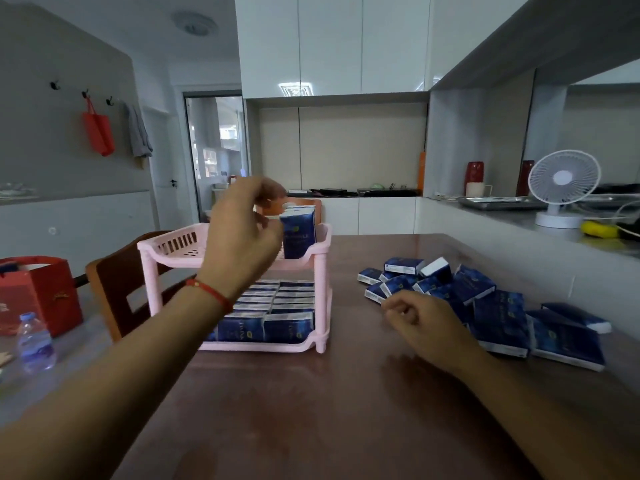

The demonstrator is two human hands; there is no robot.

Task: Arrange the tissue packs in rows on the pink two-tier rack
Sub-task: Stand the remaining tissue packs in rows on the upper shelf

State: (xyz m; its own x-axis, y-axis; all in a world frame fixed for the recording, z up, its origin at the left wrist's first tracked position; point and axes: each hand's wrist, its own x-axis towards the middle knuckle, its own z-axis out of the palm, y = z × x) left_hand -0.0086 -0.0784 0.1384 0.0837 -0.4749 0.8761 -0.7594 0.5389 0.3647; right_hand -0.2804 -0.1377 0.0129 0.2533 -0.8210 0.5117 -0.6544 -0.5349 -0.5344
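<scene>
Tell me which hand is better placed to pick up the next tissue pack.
Probably the right hand: it hovers with nothing in it beside the loose packs, while the left hand is up at the pink rack.

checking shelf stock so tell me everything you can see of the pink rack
The pink two-tier rack looks like moulded plastic, with slotted walls, a perforated top tray and round corner posts. It stands upright on the brown table. The lower tier is filled with rows of blue tissue packs. On the upper tier one pack stands upright at the right end, with the left hand beside it.
</scene>
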